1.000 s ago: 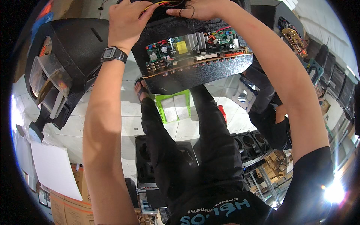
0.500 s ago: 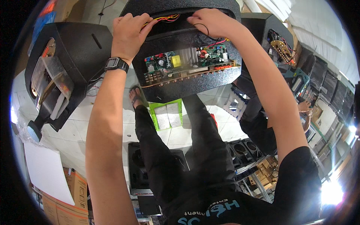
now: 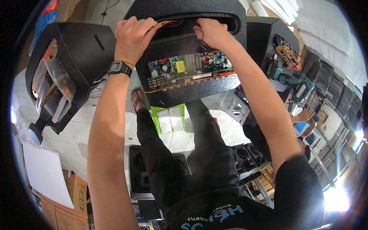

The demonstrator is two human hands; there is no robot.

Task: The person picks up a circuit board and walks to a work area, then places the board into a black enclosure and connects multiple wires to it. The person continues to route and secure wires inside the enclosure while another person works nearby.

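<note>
A black speaker cabinet stands before me, with a long recessed slot across its upper part. At the slot's left end, my left hand is closed on a bundle of yellow and red wires that runs into the recess. My right hand reaches into the slot, fingers pinched around a thin dark wire; their tips are partly hidden. Just below the slot lies a green amplifier circuit board with a clear cover over part of it.
Similar black cabinets stand at the left and right. A co-worker's hand is at the right, near a teal power tool. Between my feet, a green-framed mat lies on the tiled floor. Cardboard boxes sit lower left.
My right hand has shifted slightly down in the slot, and the dark wire's loop beside it looks smaller. My left hand stays in place. The co-worker's teal tool has swung toward the right cabinet.
</note>
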